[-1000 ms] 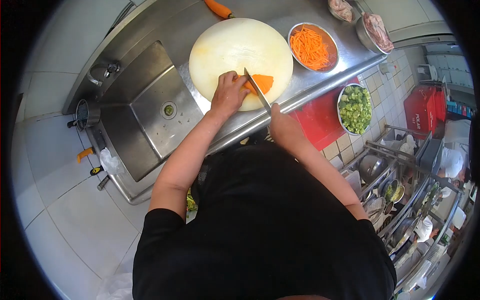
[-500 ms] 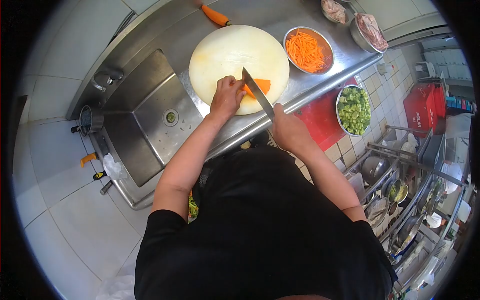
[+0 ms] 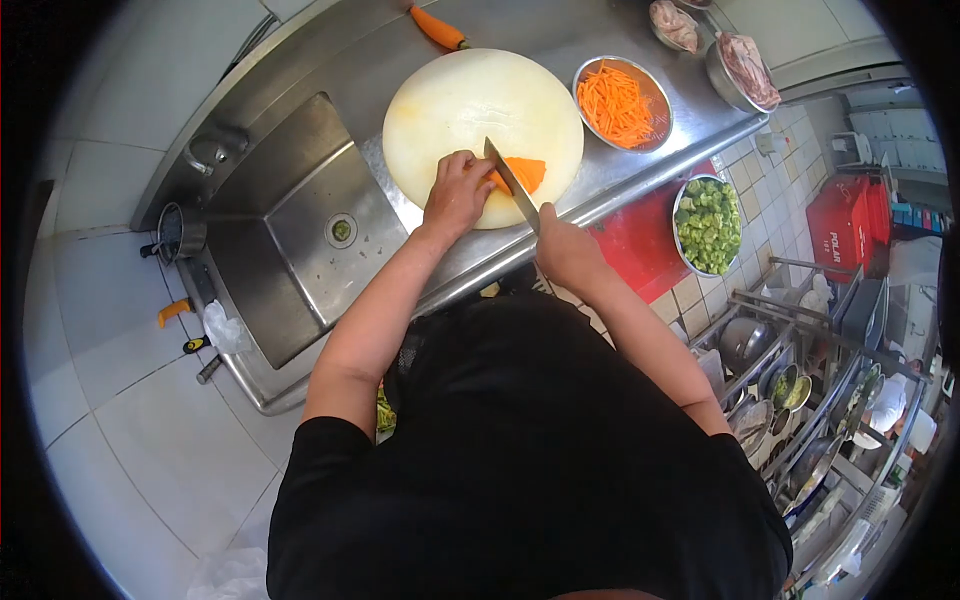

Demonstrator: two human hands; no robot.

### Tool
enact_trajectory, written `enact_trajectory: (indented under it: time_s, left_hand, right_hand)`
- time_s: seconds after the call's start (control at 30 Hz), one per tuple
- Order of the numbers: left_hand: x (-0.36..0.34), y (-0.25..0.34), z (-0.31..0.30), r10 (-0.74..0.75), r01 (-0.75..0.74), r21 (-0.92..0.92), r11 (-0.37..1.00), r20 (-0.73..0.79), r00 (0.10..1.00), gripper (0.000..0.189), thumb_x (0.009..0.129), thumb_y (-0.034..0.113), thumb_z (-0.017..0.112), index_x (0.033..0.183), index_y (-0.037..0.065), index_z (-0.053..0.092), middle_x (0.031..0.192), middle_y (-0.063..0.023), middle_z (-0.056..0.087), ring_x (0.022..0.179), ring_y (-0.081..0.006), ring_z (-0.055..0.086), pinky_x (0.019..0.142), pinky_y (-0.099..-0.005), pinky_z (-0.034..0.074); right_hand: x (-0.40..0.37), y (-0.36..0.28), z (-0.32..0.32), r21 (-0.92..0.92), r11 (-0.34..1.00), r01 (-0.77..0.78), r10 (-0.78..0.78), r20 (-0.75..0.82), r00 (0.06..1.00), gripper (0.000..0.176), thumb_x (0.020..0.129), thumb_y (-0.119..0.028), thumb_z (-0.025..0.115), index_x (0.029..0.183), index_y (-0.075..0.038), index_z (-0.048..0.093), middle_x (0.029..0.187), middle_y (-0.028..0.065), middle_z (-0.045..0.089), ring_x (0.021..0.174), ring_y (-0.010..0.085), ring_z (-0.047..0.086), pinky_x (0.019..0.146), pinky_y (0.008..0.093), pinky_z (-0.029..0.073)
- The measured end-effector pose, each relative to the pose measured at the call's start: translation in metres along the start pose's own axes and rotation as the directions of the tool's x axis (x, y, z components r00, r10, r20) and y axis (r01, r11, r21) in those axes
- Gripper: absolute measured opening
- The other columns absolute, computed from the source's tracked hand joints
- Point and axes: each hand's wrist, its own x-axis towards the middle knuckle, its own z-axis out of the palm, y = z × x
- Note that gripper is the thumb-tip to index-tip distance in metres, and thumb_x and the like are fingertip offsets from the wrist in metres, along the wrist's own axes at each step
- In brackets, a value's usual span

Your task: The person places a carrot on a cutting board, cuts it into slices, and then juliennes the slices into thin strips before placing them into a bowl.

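Observation:
On the round white cutting board (image 3: 470, 100), carrot slices (image 3: 527, 172) lie fanned out near the front edge. My left hand (image 3: 460, 192) has its fingers curled and pressed on the carrot, just left of the blade. My right hand (image 3: 568, 250) is wrapped around the handle of a kitchen knife (image 3: 513, 185), whose blade crosses the carrot with its tip pointing away from me. A bowl of carrot strips (image 3: 615, 105) stands right of the board. Behind the board lies a whole carrot (image 3: 437, 28).
A steel sink (image 3: 300, 230) is at the left with a faucet (image 3: 210, 150). Bowls of raw meat (image 3: 745, 70) stand at the far right of the counter. Below it, a bowl of chopped green vegetables (image 3: 707, 225) sits by a red surface (image 3: 635, 255). Shelves with pans (image 3: 750, 340) are at the right.
My right hand and the knife handle have shifted slightly left and toward me. The left hand stays on the carrot. The whole view has moved a little.

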Motion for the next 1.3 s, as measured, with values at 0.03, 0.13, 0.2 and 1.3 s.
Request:
enact_trajectory:
  time_s: [0.03,0.13,0.2,1.3]
  left_hand:
    - [0.001,-0.001,0.001,0.009,-0.009,0.0,1.0,-0.003,1.0,0.03,0.091,0.018,0.071,0.119,0.009,0.065,0.123,-0.0147,0.054,0.121,-0.0357,0.049,0.102,-0.0433,0.045]
    - [0.0,-0.001,-0.003,-0.027,0.028,-0.021,0.999,0.042,0.999,0.03,0.091,0.018,0.071,0.119,0.009,0.065,0.123,-0.0147,0.054,0.12,-0.0359,0.049,0.103,-0.0434,0.045]
    - [0.001,0.001,-0.004,-0.022,0.023,-0.01,1.0,0.057,0.998,0.03,0.092,0.019,0.07,0.119,0.009,0.065,0.124,-0.0145,0.054,0.122,-0.0354,0.049,0.104,-0.0431,0.045]
    - [0.011,-0.006,-0.011,-0.036,0.032,0.058,0.998,0.06,0.998,0.021,0.096,0.014,0.063,0.116,0.011,0.067,0.119,-0.0129,0.057,0.11,-0.0326,0.054,0.094,-0.041,0.05]
  right_hand:
    - [0.002,0.003,-0.003,0.018,1.0,-0.002,0.002,-0.006,1.0,0.018,0.095,-0.008,0.044,0.111,0.001,0.043,0.084,0.03,0.068,0.086,0.0472,0.069,0.075,0.0581,0.053]
    - [-0.011,0.003,-0.013,0.053,0.999,-0.01,0.013,-0.046,0.999,0.018,0.096,-0.009,0.045,0.11,0.002,0.043,0.083,0.0305,0.068,0.085,0.0478,0.068,0.075,0.0593,0.052]
    - [-0.022,-0.003,-0.02,0.053,0.999,-0.001,0.004,-0.055,0.998,0.017,0.096,-0.009,0.045,0.109,0.002,0.043,0.083,0.0307,0.068,0.084,0.0476,0.069,0.074,0.0591,0.052]
    - [-0.031,-0.014,-0.027,0.047,0.999,0.026,-0.023,-0.07,0.997,0.018,0.096,-0.01,0.046,0.109,0.001,0.045,0.082,0.0303,0.067,0.082,0.0476,0.068,0.073,0.0588,0.052]
